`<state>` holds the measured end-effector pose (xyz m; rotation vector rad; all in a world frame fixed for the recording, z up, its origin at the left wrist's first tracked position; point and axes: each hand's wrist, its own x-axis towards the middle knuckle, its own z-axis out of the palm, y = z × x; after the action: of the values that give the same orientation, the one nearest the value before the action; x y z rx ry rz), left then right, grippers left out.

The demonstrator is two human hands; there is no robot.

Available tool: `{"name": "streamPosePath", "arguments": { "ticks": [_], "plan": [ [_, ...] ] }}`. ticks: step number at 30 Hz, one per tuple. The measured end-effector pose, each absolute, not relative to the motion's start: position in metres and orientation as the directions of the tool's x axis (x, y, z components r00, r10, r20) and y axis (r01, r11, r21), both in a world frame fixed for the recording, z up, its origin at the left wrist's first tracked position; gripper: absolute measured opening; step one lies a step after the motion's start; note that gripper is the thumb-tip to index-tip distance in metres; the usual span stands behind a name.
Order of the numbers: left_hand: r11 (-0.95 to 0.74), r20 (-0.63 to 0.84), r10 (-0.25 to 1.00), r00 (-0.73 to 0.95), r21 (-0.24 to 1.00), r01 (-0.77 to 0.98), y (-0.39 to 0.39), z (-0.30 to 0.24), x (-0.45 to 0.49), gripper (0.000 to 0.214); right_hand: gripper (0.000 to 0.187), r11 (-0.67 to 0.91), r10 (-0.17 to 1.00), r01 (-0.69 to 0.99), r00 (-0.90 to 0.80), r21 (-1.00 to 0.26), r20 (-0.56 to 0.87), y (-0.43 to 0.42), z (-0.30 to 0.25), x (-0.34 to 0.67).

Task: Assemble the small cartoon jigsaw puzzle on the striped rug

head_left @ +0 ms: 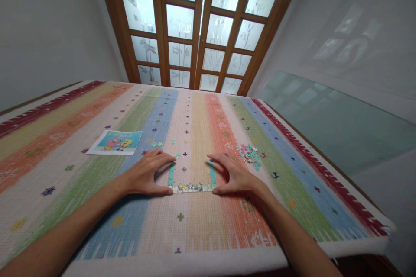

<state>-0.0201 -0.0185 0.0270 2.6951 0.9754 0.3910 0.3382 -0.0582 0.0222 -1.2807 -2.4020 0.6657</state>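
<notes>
A partly joined jigsaw puzzle (191, 188) lies on the patterned tablecloth, its pale bottom row and two turquoise side columns forming a U. My left hand (151, 173) is at the left column, thumb on the lower left corner and fingertips by the column's upper end. On the opposite side, my right hand (232, 173) has its thumb at the lower right corner and its index finger near the top of the right column. Both hands are open, thumb and fingers wide apart. Loose turquoise puzzle pieces (172, 141) lie just beyond the left column.
A heap of loose puzzle pieces (249, 155) lies right of my right hand. The printed reference picture (117, 142) with cartoon figures rests to the left. The striped tablecloth (201, 225) covers the table. Glazed wooden doors (195, 30) stand behind, with a glass panel (341, 112) at the right.
</notes>
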Motion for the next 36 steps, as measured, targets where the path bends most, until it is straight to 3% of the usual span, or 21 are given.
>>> {"name": "streamPosePath", "arguments": {
  "ticks": [13, 21, 28, 32, 36],
  "plan": [
    [-0.734, 0.178, 0.667, 0.723, 0.324, 0.597, -0.017, 0.023, -0.022, 0.082, 0.105, 0.487, 0.838, 0.683, -0.541, -0.545, 0.071, -0.060, 0.026, 0.337],
    [-0.735, 0.218, 0.674, 0.706, 0.295, 0.610, -0.010, 0.021, -0.021, 0.067, 0.093, 0.503, 0.842, 0.680, -0.525, -0.534, 0.125, -0.058, 0.023, 0.337],
    [-0.781, 0.157, 0.621, 0.768, 0.208, 0.589, -0.003, 0.014, -0.015, 0.059, 0.088, 0.530, 0.833, 0.687, -0.531, -0.497, 0.153, -0.057, 0.022, 0.335],
    [-0.758, 0.219, 0.652, 0.726, 0.156, 0.634, 0.004, 0.013, -0.018, 0.055, 0.084, 0.538, 0.829, 0.682, -0.535, -0.495, 0.162, -0.056, 0.021, 0.335],
    [-0.683, 0.276, 0.728, 0.628, 0.211, 0.699, 0.015, 0.014, -0.030, 0.057, 0.080, 0.538, 0.828, 0.678, -0.535, -0.501, 0.165, -0.056, 0.022, 0.335]
  ]
}}
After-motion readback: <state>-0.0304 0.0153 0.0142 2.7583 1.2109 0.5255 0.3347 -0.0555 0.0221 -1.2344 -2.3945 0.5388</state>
